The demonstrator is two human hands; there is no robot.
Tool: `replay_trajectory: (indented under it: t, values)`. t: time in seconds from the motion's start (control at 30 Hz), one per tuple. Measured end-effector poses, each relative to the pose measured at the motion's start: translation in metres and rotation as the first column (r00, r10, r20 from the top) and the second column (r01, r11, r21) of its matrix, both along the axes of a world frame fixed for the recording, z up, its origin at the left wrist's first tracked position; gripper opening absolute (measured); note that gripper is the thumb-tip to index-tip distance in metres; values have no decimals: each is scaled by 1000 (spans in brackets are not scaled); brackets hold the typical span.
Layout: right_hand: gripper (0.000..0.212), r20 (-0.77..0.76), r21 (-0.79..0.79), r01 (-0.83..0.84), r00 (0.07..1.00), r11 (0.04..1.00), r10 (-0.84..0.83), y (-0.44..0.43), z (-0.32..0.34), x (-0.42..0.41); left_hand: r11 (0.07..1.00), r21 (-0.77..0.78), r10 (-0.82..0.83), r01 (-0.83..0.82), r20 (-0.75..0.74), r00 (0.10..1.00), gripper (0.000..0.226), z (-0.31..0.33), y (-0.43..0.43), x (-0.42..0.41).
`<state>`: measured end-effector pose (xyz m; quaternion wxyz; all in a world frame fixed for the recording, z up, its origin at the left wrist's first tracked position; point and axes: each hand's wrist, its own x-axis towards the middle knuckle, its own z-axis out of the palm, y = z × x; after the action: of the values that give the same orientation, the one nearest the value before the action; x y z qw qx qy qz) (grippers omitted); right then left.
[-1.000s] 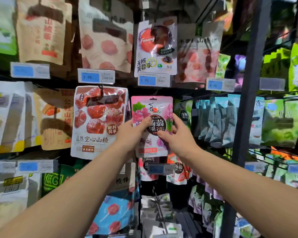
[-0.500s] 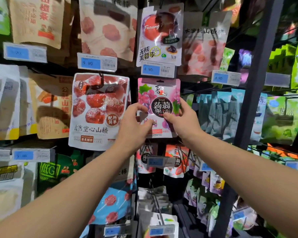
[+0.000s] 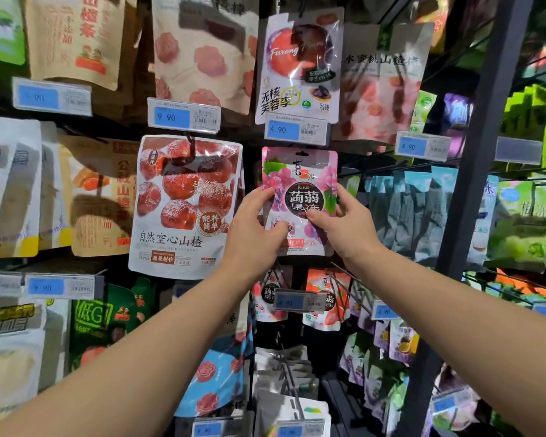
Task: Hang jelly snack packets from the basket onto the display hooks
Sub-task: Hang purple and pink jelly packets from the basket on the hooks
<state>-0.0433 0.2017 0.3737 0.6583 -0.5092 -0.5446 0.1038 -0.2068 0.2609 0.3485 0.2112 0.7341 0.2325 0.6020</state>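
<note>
Crowded snack shelves (image 3: pixel 183 115) (blue price tags (image 3: pixel 171 117)) behind a hand-held jelly packet (image 3: pixel 300 184).

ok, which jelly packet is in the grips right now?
The pink grape packet, pinched at its sides by the left grip and right grip. The red packets hang lower, untouched.

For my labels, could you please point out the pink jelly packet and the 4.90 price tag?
pink jelly packet (image 3: pixel 301 199): head view, black round label.
4.90 price tag (image 3: pixel 296 130): head view, middle of its face.
</note>
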Motion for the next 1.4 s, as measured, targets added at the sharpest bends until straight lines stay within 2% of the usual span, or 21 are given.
replay_trajectory:
  t: [0.23, 0.43, 0.47, 0.57, 0.67, 0.77, 0.83, 1.0, 1.17, 1.4]
  values:
    - [61, 19, 32, -15, 1000, 999, 14, 1, 5, 1, 999, 29, 17, -17, -2, 1000, 64, 1, 3, 4]
    - [63, 25, 27, -15, 1000, 1000, 14, 7, -2, 6, 1000, -13, 28, -28, -40, 999, 67, -5, 10, 7]
    - [64, 47, 28, -4, 999, 1000, 3, 8, -4, 7, 1000, -16, 25, -26, -46, 999, 68, -5, 12, 7]
    - [87, 143, 25, 26, 989, 999, -29, 9, -11, 8, 1000, -5, 12, -12, -75, 997, 73, -8, 15, 10]
    - [91, 263, -1, 60, 963, 998, -57, 9, -23, 12, 1000, 6, 27, -26, -139, 990, 88, -14, 21, 17]
    - [93, 389, -54, 149, 914, 987, -116, 19, -35, 22, 995, -23, 93, -100, -218, 971, 103, -21, 31, 28]
    - [92, 425, -58, 203, 891, 978, -159, 30, -37, 29, 986, -22, 154, -165, -249, 956, 104, -22, 37, 35]
    - [95, 409, -45, 253, 887, 966, -213, 69, -38, 40, 959, -22, 259, -283, -335, 906, 102, -19, 56, 56]
    - [96, 390, -54, 263, 894, 963, -222, 116, -41, 53, 894, 61, 418, -444, -471, 777, 100, -14, 86, 75]
    - [91, 438, -9, 294, 861, 956, -261, 162, -49, 73, 895, 49, 419, -443, -433, 798, 102, -20, 116, 92]
